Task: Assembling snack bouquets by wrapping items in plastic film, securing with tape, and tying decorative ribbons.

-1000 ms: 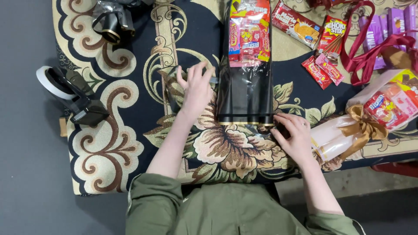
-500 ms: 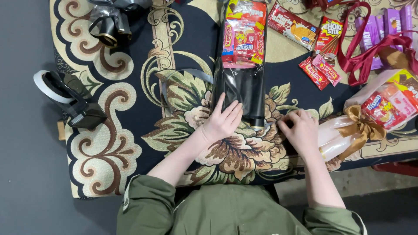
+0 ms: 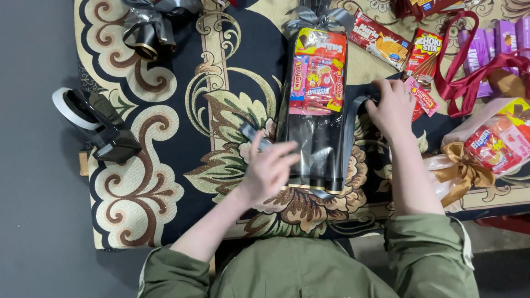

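A tall gift bag (image 3: 319, 146) in dark see-through wrap lies on the patterned rug (image 3: 165, 165). Colourful snack packs (image 3: 319, 74) fill its upper part and a grey bow (image 3: 317, 19) ties its top. A grey ribbon (image 3: 348, 138) runs around the bag's lower half. My left hand (image 3: 269, 170) rests on the bag's left edge, fingers closed on one ribbon end (image 3: 247, 131). My right hand (image 3: 393, 107) is at the bag's right side, pinching the other ribbon end (image 3: 360, 102).
A tape dispenser (image 3: 94, 124) sits at the rug's left edge and a roll of silver ribbon (image 3: 146, 33) at the top left. To the right lie snack boxes (image 3: 381, 41), red ribbon (image 3: 469, 72), purple boxes (image 3: 497, 38) and a wrapped parcel with a gold bow (image 3: 469, 165).
My left hand has shifted to the bag's left edge with a ribbon end. My right hand has gone from the bag's lower right up to its right side, pulling the ribbon.
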